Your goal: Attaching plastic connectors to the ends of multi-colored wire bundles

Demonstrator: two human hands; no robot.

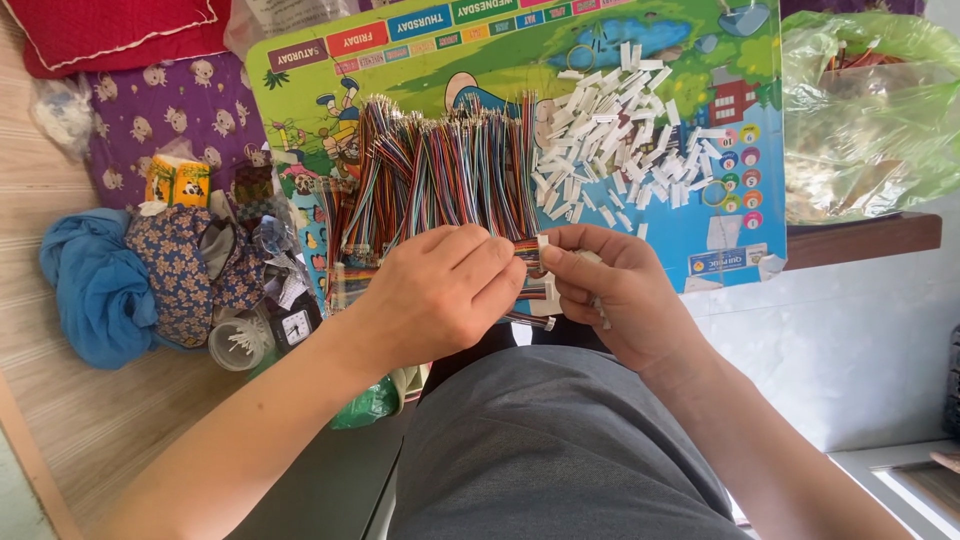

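left hand (440, 295) pinched on wire bundle (528, 255) | right hand (610, 290) gripping white connector (543, 241) | wire ends to be kept aligned, connector held square

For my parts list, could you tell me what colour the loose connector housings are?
White, in the head view: the connector housings.

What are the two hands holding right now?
Left hand: closed on a bundle of coloured wires.
Right hand: closed, pinching a small white connector.

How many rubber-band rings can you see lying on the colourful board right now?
2. One rubber band near the board's top edge, above the white connector pile; another ring at the pile's lower right. More may be hidden under the pile.
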